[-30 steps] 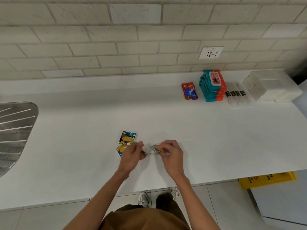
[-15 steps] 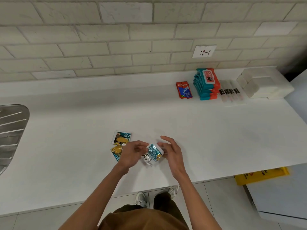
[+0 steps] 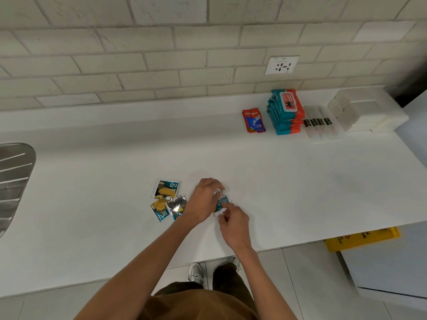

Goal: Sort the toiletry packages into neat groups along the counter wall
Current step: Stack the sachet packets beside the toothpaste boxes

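Observation:
A small teal and white sachet (image 3: 221,202) lies flat on the white counter (image 3: 288,181) near its front edge. My left hand (image 3: 201,200) holds its upper left edge, and my right hand (image 3: 233,224) pinches its lower end. Just left of my hands lie three loose teal, yellow and silver sachets (image 3: 167,199), partly overlapping. Along the wall at the right stand sorted groups: red toothpaste sachets (image 3: 253,121), a stack of teal and orange wipe packs (image 3: 286,110), a row of clear tubes (image 3: 320,123) and white blocks (image 3: 365,112).
A steel sink drainer (image 3: 13,179) sits at the far left. A wall socket (image 3: 282,65) is above the wipe packs. A yellow sign (image 3: 362,239) lies on the floor below the counter's front right edge.
The sachet was held up between both hands and turned over; now it lies flat on the counter, face up, with both hands still on it. The view has shifted slightly.

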Motion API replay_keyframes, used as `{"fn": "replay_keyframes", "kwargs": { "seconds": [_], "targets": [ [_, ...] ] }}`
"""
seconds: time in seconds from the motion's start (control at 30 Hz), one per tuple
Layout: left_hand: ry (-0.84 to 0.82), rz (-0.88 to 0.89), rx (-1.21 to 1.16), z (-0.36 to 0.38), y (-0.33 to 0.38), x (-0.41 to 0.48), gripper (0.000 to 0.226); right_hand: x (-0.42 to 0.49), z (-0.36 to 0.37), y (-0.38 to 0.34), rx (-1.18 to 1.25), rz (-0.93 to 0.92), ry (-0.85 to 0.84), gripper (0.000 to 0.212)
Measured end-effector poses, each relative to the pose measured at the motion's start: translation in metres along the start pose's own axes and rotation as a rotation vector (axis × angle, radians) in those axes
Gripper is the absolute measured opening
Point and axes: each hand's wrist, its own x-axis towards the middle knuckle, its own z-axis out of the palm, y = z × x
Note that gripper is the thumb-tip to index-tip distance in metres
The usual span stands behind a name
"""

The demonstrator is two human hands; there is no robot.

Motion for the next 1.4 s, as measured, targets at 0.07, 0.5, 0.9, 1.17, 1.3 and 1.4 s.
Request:
{"fn": "replay_keyframes", "kwargs": {
  "seconds": [0.07, 0.5, 0.9, 1.17, 1.3, 1.4],
  "targets": [
    [0.060, 0.051, 0.079, 0.002, -0.004, -0.014, 0.019, -0.002, -0.001, 0.001, -0.018, 0.017, 0.014, 0.032],
    [-0.123, 0.087, 0.402, 0.027, -0.038, -0.047, 0.051, -0.014, -0.001, 0.049, -0.608, -0.412, 0.047, 0.057],
    [-0.113, -0.110, 0.298, 0.020, -0.033, 0.062, 0.058, 0.117, -0.039, 0.050, -0.688, -0.457, -0.084, 0.070],
    [-0.042, -0.269, 0.322, 0.020, -0.052, 0.114, 0.059, 0.218, -0.054, 0.033, -0.737, -0.458, -0.155, 0.071],
    [-0.031, -0.283, 0.305, 0.021, -0.056, 0.122, 0.060, 0.253, -0.054, 0.017, -0.756, -0.434, -0.153, 0.074],
    [-0.025, -0.281, 0.311, 0.025, -0.058, 0.121, 0.061, 0.274, -0.051, 0.004, -0.759, -0.407, -0.161, 0.076]
  ]
}}
